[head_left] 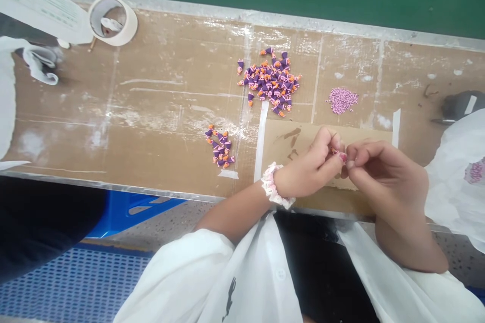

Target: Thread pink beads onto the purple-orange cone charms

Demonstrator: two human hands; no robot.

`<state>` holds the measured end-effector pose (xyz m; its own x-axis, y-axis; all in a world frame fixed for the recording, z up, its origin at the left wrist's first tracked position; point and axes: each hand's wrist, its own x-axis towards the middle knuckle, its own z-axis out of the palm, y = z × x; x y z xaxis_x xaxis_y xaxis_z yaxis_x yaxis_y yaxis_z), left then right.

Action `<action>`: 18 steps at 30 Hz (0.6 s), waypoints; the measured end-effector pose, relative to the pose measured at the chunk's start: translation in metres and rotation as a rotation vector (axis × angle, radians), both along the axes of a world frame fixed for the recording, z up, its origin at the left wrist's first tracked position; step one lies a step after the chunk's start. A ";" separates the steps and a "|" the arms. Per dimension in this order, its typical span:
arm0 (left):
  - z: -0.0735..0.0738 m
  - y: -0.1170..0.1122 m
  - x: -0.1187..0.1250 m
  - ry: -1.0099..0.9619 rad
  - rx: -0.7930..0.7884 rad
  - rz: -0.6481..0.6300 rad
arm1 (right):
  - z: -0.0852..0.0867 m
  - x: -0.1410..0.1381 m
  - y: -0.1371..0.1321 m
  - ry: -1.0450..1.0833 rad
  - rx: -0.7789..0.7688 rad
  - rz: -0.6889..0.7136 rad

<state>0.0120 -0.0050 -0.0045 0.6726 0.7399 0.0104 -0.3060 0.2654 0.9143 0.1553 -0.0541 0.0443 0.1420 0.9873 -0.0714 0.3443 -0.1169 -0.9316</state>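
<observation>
My left hand (308,167) pinches a tiny doll figurine (342,156); a bit of pink and orange shows between thumb and fingers. Close against it, the fingertips of my right hand (390,174) are pressed together, and whatever they hold is too small or hidden to name. Both hands are above a cardboard sheet (278,136) taped to the table. Beyond them lies a heap of purple and orange doll figurines (271,81), with a smaller group of similar figurines (221,149) to the left. A little pile of pink pieces (342,100) sits past my hands.
A roll of tape (131,22) stands at the far left beside a white printed box (45,5). At the right are a white plastic bag (454,176) and a dark object (458,106). A blue stool (125,212) and a person's dark-clothed leg (45,227) show below the table's left side.
</observation>
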 end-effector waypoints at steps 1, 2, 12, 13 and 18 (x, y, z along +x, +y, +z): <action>0.000 0.000 0.000 0.011 0.006 0.005 | -0.001 0.000 0.000 -0.004 0.001 -0.003; 0.000 -0.001 0.001 0.026 0.011 0.012 | -0.001 -0.001 0.001 -0.008 0.002 -0.005; 0.005 0.028 -0.021 0.075 -0.247 0.236 | -0.013 0.027 0.026 -0.137 0.140 0.009; 0.005 0.034 -0.026 0.108 -0.290 0.342 | -0.019 0.035 0.032 -0.270 0.198 -0.064; 0.008 0.049 -0.038 0.163 -0.429 0.567 | -0.056 0.067 0.060 -0.647 0.226 -0.060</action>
